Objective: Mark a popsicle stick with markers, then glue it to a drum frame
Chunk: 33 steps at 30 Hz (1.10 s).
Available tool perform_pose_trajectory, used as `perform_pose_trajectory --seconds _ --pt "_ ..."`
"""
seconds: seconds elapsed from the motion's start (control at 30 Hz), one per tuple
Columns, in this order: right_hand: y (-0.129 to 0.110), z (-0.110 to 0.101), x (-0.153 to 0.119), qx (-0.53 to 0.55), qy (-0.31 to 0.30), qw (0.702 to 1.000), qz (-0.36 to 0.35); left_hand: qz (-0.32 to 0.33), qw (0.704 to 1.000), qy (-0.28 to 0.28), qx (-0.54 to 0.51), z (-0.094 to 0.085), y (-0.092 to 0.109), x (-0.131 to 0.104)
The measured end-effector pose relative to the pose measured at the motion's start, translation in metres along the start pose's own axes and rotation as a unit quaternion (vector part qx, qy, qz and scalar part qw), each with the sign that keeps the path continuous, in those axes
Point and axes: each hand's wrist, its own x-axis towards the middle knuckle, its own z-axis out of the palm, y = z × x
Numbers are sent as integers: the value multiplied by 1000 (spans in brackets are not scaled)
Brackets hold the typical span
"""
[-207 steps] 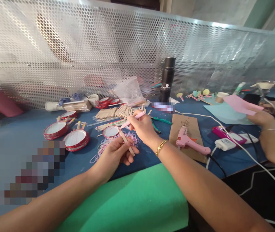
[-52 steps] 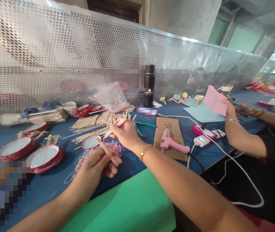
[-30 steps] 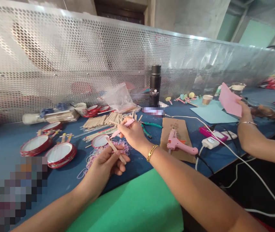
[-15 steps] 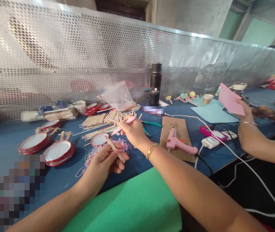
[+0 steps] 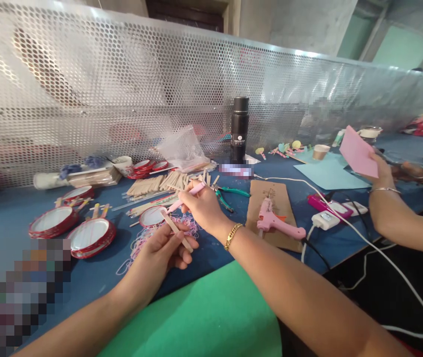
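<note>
While pinched in both grips, wooden stick [image 5: 176,230] left [image 5: 163,250], pink pen [image 5: 187,195] right [image 5: 200,206].

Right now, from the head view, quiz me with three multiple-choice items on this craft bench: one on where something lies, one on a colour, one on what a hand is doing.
1. Where does the glue gun lie?
A. on the brown cardboard sheet
B. in the clear plastic bag
C. on the green foam

2. What colour is the bottle standing by the perforated screen?
A. white
B. black
C. red

3. What does the left hand hold?
A. the pliers
B. nothing
C. a wooden stick

Answers:
1 A: the pink gun rests on the cardboard, right of the pliers.
2 B: the bottle is dark all over, with a small white label.
3 C: the fingers pinch the flat stick, while the right hand grips a pink pen just above it.
</note>
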Motion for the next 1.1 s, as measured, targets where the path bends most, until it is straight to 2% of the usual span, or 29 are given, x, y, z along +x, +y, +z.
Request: perform_pose_trajectory --seconds 0.47,0.67,0.77,0.93,1.1 --pt "-2 0 -1 -21 8 1000 -10 5 1000 -5 1 -4 -5 2" --pt "-1 1 -2 18 6 1000 7 7 1000 -3 1 -2 -3 1" --pt "1 1 -2 2 -3 1000 -1 9 1000 -5 1 -2 -3 0" --pt "2 0 0 2 19 1000 -6 7 1000 2 -4 0 -1 0" --pt "0 2 -2 -15 5 1000 -8 9 1000 1 1 -2 -2 0"
